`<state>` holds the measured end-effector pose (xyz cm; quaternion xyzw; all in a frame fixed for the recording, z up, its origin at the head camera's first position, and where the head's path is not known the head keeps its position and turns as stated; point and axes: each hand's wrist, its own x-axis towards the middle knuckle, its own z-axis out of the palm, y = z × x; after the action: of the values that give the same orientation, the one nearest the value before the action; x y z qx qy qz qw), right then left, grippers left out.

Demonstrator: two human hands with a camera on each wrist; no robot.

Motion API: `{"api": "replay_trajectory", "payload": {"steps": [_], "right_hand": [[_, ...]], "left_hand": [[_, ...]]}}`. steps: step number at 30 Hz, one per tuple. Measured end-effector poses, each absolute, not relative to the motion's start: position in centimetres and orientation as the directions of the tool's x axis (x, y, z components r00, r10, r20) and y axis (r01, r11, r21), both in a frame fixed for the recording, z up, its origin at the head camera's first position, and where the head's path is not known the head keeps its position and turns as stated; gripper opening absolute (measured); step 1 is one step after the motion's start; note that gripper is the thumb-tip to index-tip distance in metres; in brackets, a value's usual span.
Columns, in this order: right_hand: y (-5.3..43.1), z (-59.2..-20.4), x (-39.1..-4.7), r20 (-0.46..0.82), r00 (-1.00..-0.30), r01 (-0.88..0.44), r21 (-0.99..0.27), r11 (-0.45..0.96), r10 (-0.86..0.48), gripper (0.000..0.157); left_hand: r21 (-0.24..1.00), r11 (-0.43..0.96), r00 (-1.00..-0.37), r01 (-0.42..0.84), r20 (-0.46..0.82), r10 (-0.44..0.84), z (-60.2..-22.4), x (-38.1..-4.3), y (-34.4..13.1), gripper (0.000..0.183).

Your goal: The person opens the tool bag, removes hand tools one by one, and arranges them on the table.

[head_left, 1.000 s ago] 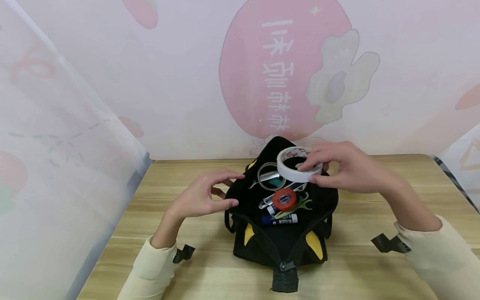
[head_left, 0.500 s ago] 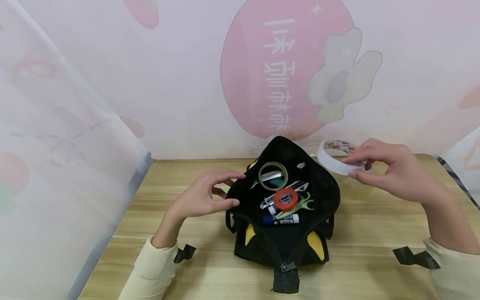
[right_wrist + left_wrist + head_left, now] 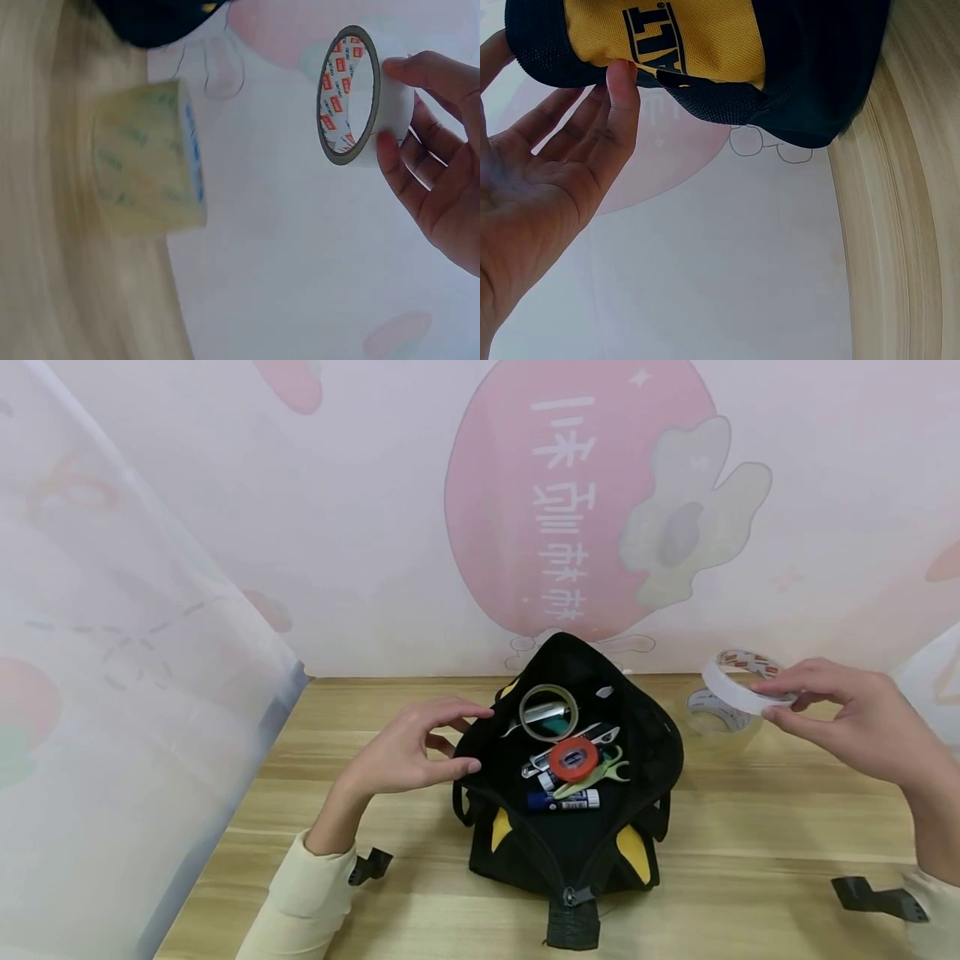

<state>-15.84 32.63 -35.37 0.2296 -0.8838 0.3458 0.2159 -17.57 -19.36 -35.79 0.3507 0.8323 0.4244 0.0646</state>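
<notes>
Thumb and fingers of my left hand (image 3: 412, 747) hold the left rim of an open black-and-yellow tool bag (image 3: 517, 852); in the left wrist view the thumb lies against its yellow panel (image 3: 705, 37). Inside are a red tape roll (image 3: 573, 759), a blue glue stick (image 3: 562, 800), small light-green scissors (image 3: 600, 774), a thin tape ring (image 3: 525, 727) and several metal tools. My right hand (image 3: 847, 714) pinches a white tape roll (image 3: 394, 105) by its band, right of the bag. Below and behind it stands a wide clear packing tape roll (image 3: 142, 157).
Everything stands on a wood-grain table (image 3: 360, 893). A pale printed curtain (image 3: 360, 527) hangs at the table's back and left side. A black strap end (image 3: 573, 927) with the zipper pull lies at the bag's front.
The right hand has carried the white tape roll from above the bag's opening out to the right, uncovering the packing tape roll behind. The left hand stays at the bag's rim.
</notes>
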Motion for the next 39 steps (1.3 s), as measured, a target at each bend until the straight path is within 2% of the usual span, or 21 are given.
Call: {"api": "replay_trajectory", "payload": {"steps": [12, 18, 29, 39], "right_hand": [[37.1, -38.3, -16.2, 0.519, -0.826, -0.496, -0.486, 0.719, -0.219, 0.044], [38.8, -40.0, -16.2, 0.488, -0.852, -0.441, -0.469, 0.765, -0.192, 0.034], [40.8, -41.8, -16.7, 0.352, -0.929, -0.311, -0.57, 0.761, -0.116, 0.028], [42.0, -43.0, -17.4, 0.291, -0.948, -0.281, -0.566, 0.775, -0.131, 0.026]], "left_hand": [[0.76, 0.384, -0.745, 0.525, 0.191, 0.64, -35.9, -17.6, -19.3, 0.058], [0.761, 0.385, -0.745, 0.523, 0.188, 0.64, -35.8, -17.5, -19.3, 0.058], [0.757, 0.397, -0.751, 0.519, 0.181, 0.635, -35.9, -17.6, -19.1, 0.058], [0.758, 0.391, -0.748, 0.522, 0.187, 0.637, -35.8, -17.6, -19.0, 0.058]]}}
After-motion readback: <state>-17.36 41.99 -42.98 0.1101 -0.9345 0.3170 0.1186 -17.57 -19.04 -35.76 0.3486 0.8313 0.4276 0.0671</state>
